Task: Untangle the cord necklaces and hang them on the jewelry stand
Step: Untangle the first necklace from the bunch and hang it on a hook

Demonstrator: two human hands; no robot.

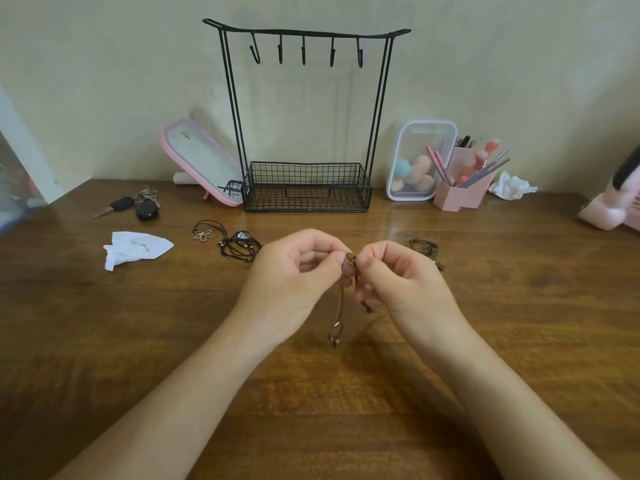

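Grip: left hand [294, 268] and right hand [398, 277] both pinch the knot of a brown cord [350, 262] above the table [311, 393]; its tail hangs between them.
Waiting: black tangle [240, 247] at left and a dark cord [424, 247] at right, both lying on the table.
Stand [306, 32]: hooks [303, 53] all bare.
Progress: early, I judge; nothing hung yet.

It looked like someone's home: a wooden dressing table [519, 306] set against a plain wall [104, 81]. Just left of the black wire jewelry stand [306, 199] leaned a pink-framed mirror [204, 161], with car keys [138, 204] further left. To the stand's right stood a clear tub of makeup sponges [420, 161] and a pink holder [464, 192] full of brushes.
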